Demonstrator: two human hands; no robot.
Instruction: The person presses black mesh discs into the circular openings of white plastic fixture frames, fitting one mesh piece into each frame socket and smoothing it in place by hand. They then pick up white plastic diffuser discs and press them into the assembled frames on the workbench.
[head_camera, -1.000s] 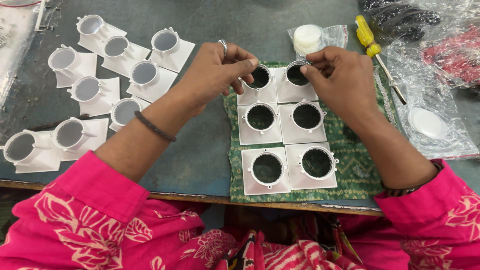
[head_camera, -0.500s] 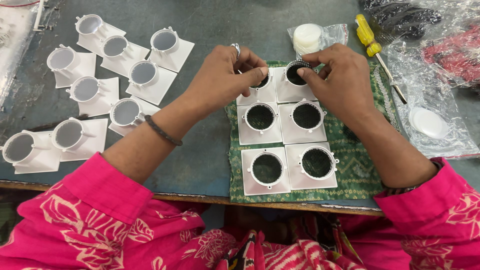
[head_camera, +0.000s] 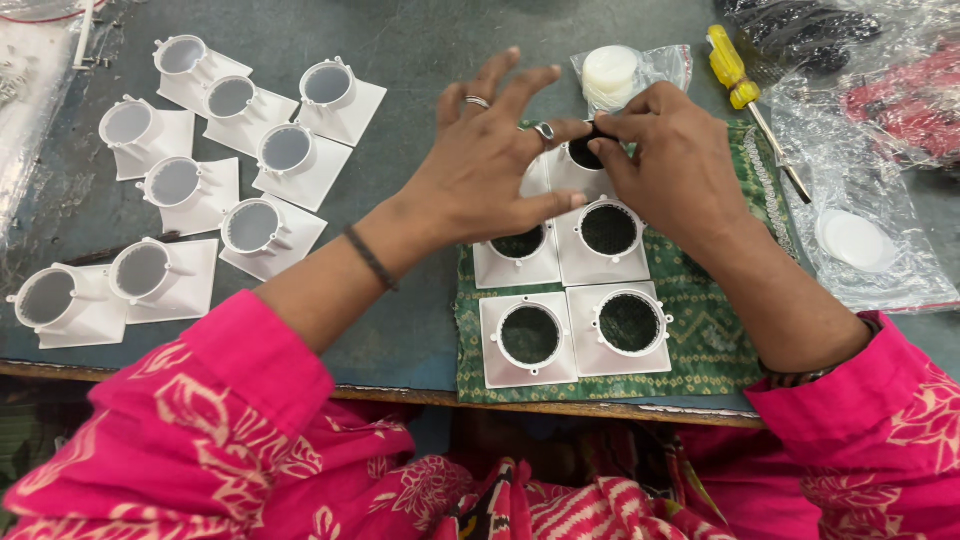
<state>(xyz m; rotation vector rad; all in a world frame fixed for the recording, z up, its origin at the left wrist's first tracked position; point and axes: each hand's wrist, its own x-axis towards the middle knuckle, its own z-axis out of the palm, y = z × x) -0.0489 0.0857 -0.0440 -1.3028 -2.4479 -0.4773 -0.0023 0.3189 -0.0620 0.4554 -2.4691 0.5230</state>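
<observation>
Small assembly workshop, hand work at a bench. Worn dark grey-green table (head_camera: 400, 60), surface scuffed, front edge chipped with bare wood showing. Many identical white moulded plastic square plates with round collars (head_camera: 230, 100) laid out in a loose batch on the left; six more of the same sort set in a two-column grid on a green patterned cloth mat (head_camera: 715, 340), those carrying black mesh inserts. Yellow-handled screwdriver (head_camera: 745, 95) lies at upper right. Clear plastic bags of small parts (head_camera: 870, 220) sit beside it, holding white discs and red and black pieces. Repeated parts, hand tool and bagged stock point to piecework production.
</observation>
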